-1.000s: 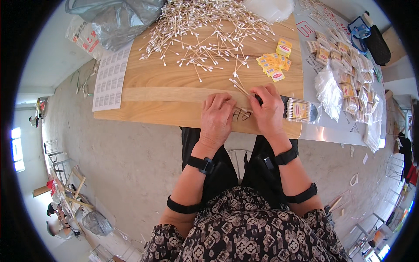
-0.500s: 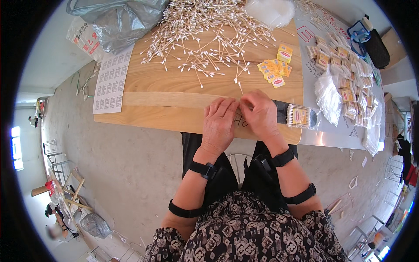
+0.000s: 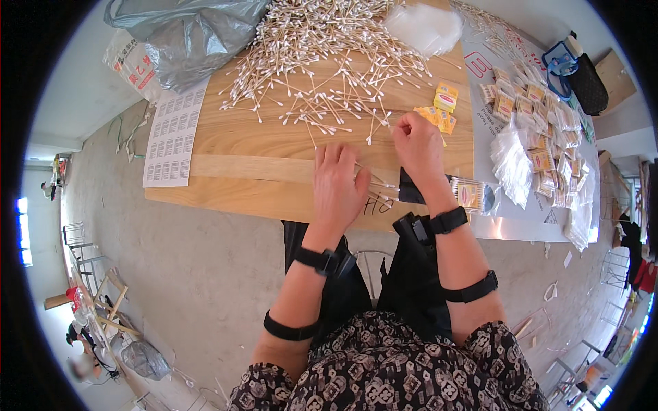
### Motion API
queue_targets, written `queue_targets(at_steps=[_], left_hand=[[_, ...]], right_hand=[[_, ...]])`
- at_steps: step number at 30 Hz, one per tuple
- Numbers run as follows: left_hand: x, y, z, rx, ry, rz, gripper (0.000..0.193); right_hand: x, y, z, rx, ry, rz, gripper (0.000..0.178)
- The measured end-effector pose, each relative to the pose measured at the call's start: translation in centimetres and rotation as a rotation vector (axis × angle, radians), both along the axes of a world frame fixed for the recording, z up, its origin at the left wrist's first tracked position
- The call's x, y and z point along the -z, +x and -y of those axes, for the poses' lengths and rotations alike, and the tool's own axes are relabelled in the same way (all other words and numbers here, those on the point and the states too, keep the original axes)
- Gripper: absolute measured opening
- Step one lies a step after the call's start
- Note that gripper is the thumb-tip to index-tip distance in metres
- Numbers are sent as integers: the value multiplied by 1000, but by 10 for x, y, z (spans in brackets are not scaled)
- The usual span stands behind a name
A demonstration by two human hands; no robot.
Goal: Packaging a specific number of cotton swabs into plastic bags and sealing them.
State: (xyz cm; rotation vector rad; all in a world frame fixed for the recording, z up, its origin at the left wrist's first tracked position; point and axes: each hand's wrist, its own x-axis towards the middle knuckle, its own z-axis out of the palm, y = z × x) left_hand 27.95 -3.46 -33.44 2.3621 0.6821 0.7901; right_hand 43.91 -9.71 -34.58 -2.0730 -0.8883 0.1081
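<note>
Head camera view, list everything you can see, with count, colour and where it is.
Cotton swabs: large loose heap, white tips on pale sticks, far half of the board.
Wooden board: one, light brown, in front of the person.
Small labels: a small pile, yellow, right of the heap.
Filled swab packets: many, clear with yellow labels, far right.
Grey plastic bag: one, upper left.
Sticker sheet: one, white, left edge of the board.
Left hand: flat on a few swabs near the front edge.
Right hand: at the heap's near fringe, fingers pinched.
</note>
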Motion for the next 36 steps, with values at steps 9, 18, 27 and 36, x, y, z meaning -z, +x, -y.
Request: queue_targets(at_steps=[9, 18, 27, 36], left_hand=[[11, 58, -25, -137, 210, -154, 12], [15, 43, -28, -89, 263, -215, 8], [2, 15, -23, 87, 204, -218, 11], [1, 5, -16, 131, 185, -177, 17]], right_hand=[[-7, 3, -16, -81, -227, 109, 11], [-3, 13, -8, -42, -99, -72, 10], [-10, 0, 28, -269, -136, 34, 8], [-17, -1, 11, -156, -173, -104, 14]])
